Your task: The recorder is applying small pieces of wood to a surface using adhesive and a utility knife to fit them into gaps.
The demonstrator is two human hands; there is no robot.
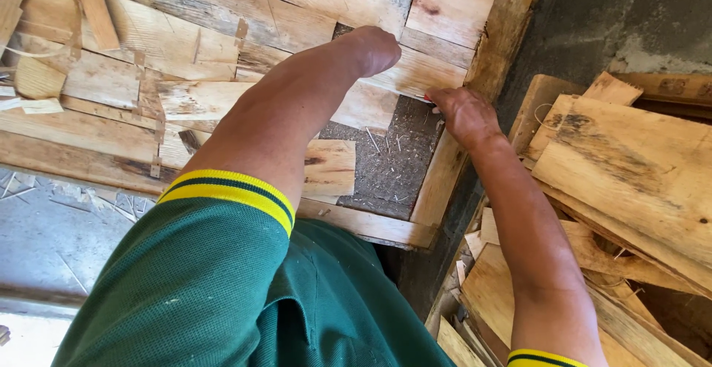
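On a grey concrete floor lies the wooden frame (445, 166), where my left grip (371, 49) presses clenched on a thin plank (415, 74), my right grip (463, 115) pinching its edge at the frame's right rail, scrap boards (630, 166) stacked alongside.

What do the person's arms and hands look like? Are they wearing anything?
Both arms are bare from above the elbow down. The left hand and right hand wear no gloves, rings or watch that shows. The shirt is dark green, with short sleeves ending in yellow cuffs that have a thin dark stripe running through them.
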